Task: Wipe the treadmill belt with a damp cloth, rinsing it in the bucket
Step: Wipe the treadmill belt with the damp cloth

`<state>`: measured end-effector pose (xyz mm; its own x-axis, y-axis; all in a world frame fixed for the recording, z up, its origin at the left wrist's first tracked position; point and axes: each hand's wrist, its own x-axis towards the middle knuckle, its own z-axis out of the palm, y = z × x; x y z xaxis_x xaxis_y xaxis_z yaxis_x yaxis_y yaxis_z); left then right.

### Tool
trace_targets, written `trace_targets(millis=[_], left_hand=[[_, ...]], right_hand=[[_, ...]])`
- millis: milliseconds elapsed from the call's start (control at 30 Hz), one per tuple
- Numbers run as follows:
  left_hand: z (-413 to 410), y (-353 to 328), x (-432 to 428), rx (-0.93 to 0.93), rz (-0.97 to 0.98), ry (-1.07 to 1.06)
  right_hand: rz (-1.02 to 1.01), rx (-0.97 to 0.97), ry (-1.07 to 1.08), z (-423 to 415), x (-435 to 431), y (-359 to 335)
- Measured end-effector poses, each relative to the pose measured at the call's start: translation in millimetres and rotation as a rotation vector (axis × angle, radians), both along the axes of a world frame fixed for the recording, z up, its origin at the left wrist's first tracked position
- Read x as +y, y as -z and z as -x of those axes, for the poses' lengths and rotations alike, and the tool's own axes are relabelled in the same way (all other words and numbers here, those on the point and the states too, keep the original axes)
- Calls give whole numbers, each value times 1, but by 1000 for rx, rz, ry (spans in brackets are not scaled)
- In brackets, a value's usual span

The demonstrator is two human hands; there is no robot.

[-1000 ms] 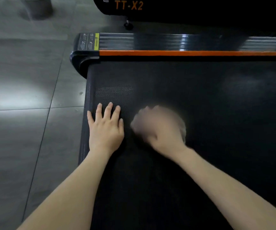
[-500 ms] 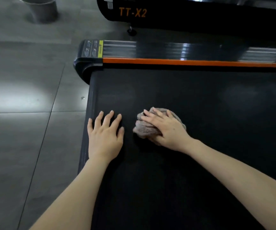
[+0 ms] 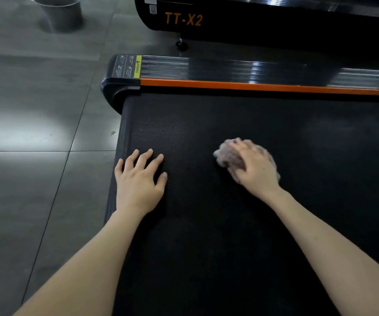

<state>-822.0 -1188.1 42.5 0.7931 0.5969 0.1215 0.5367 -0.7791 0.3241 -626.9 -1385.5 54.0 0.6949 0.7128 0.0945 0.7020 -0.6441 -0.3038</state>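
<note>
On textured black belt (image 3: pixel 241 224), right hand (image 3: pixel 255 171) presses fuzzy cloth (image 3: pixel 226 157).

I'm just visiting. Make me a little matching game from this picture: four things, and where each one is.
Things:
1. left hand
2. cloth
3. bucket
4. orange stripe

Places:
A. on the floor, far left corner
B. along the belt's far edge
C. flat on the belt, near its left end
D. bunched under the right hand

Pairs: 1-C, 2-D, 3-A, 4-B

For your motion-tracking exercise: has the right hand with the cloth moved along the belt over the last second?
Yes. The right hand and cloth have shifted rightward, away from the planted left hand, widening the gap between them.
</note>
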Motion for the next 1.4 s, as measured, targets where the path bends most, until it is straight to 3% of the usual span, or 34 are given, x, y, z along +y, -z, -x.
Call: trace_targets(millis=[100,267,433,667,767,900,933,967,1067,1133,1300,1400], left_hand=[[-1,0,1,47,-6,1],[-19,-11,20,77,-162,64],[-58,-4,45,162,-114,56],[-59,9,51,90,-107,67],[-58,10,50,84,-99,61],[-58,10,51,87,-94,53],[-57,11,52,82,-93,56],[-57,11,52,74,-95,59],[-57,13,52,62,-99,62],[-59,12,52,60,-97,65],[-58,10,52,71,-82,66],[-56,10,54,73,-76,77]], right_hand=[[9,-6,152,-3,2,6],[-8,7,104,-5,-2,9],[-27,-7,18,-35,3,12],[-40,-1,342,-92,91,-2],[-81,-31,159,-61,127,-1],[-78,-2,-294,-33,127,5],[-84,-12,-296,-46,121,3],[-108,-38,-211,-64,114,2],[-113,-81,314,-110,103,-3],[-54,-53,462,-113,128,-2],[-68,-65,65,-67,206,6],[-50,-36,-25,-84,196,2]])
